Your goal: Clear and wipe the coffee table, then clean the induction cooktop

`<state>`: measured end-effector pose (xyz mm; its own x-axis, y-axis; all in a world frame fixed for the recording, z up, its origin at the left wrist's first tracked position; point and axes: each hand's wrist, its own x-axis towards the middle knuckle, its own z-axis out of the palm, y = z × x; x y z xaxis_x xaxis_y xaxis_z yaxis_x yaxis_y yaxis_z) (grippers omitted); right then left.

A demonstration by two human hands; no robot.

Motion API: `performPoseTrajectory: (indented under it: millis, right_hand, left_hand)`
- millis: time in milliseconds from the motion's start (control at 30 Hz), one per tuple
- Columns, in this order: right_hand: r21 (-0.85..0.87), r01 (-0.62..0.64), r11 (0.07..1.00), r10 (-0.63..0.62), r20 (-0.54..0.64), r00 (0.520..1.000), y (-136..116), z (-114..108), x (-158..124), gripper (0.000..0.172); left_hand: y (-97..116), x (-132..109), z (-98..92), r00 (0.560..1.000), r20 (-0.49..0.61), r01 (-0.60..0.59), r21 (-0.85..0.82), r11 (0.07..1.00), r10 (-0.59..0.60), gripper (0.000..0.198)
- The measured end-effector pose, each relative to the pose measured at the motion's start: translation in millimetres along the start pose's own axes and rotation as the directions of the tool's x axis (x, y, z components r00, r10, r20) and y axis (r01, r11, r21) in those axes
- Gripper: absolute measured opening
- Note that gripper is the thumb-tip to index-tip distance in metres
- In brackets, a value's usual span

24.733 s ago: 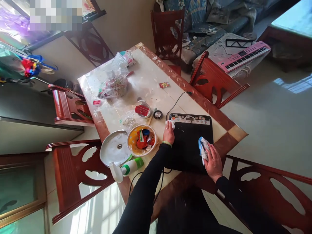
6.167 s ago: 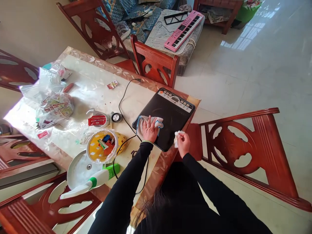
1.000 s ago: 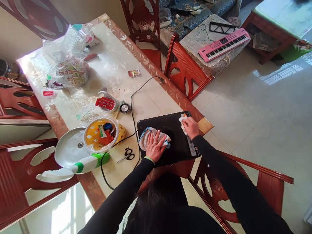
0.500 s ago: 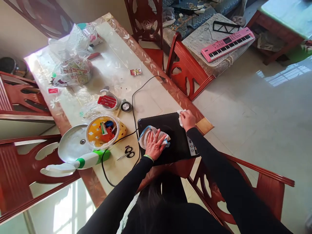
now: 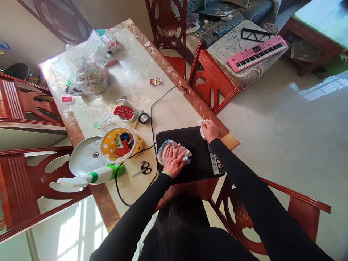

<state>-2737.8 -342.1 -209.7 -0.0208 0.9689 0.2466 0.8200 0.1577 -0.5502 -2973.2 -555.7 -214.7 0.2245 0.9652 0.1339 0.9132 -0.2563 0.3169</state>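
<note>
A black induction cooktop lies flat near the table's front edge, its control panel facing right. My left hand rests palm down with fingers spread on a folded, blue-edged cloth, pressing it onto the cooktop's left half. At the far right corner, my right hand is closed around a crumpled white tissue. The cooktop's black cord loops across the table on its left side. Beneath my left palm, part of the cloth is hidden.
Black-handled scissors, a green-and-white spray bottle, a yellow basket of small items and a white lid are at the left. Farther back sits a plastic bag of packets. Red wooden chairs surround the table.
The whole view has shifted slightly. My right hand with the tissue has moved a little away from me along the cooktop's corner; my left hand stays in place on the cloth.
</note>
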Motion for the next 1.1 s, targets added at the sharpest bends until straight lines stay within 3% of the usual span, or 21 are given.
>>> performPoseTrajectory:
  millis: [100,167,233,433,633,800,867,933,1033,1100]
  right_hand:
    - [0.052,-0.004,0.999,0.006,-0.037,0.999,3,-10,-35,0.019]
    - [0.068,0.055,0.996,-0.054,-0.010,0.998,7,-17,-69,0.019]
    - [0.056,0.085,0.995,-0.087,0.034,0.996,8,-18,-83,0.017]
    - [0.006,0.032,0.999,-0.031,-0.033,0.999,-6,1,-29,0.019]
    - [0.027,0.087,0.996,-0.086,-0.035,0.996,6,-9,-73,0.021]
    - [-0.017,0.017,1.000,-0.018,-0.054,0.998,-8,3,-27,0.017]
    - [-0.023,-0.007,1.000,0.006,-0.058,0.998,-10,2,-26,0.018]
    - [-0.014,0.026,1.000,-0.027,-0.040,0.999,-4,-9,-61,0.022]
    - [0.017,0.116,0.993,-0.115,-0.005,0.993,16,-30,-147,0.023]
    - [0.026,0.134,0.991,-0.134,0.009,0.991,27,-37,-182,0.021]
  left_hand:
    - [1,0,-0.4,1.000,-0.012,-0.006,-0.005,1.000,0.006,0.060]
    - [1,0,-0.6,1.000,-0.015,-0.004,-0.019,1.000,0.004,0.061]
    - [1,0,-0.7,1.000,-0.015,0.001,-0.030,1.000,-0.001,0.062]
    - [-1,-2,0.1,1.000,-0.023,-0.007,-0.051,0.999,0.005,0.061]
    - [-1,-1,0.8,0.999,-0.032,-0.001,-0.059,0.998,-0.001,0.062]
    - [-1,-1,-0.2,1.000,-0.019,-0.004,-0.057,0.998,0.003,0.062]
    - [-1,-2,-1.5,1.000,-0.012,-0.001,-0.054,0.999,0.000,0.062]
    - [0,-2,-3.0,1.000,-0.015,0.001,-0.053,0.999,-0.002,0.063]
    - [2,6,-4.5,0.999,-0.037,0.001,-0.057,0.998,-0.003,0.060]
    - [5,19,-4.4,0.999,-0.039,-0.017,-0.063,0.998,0.014,0.058]
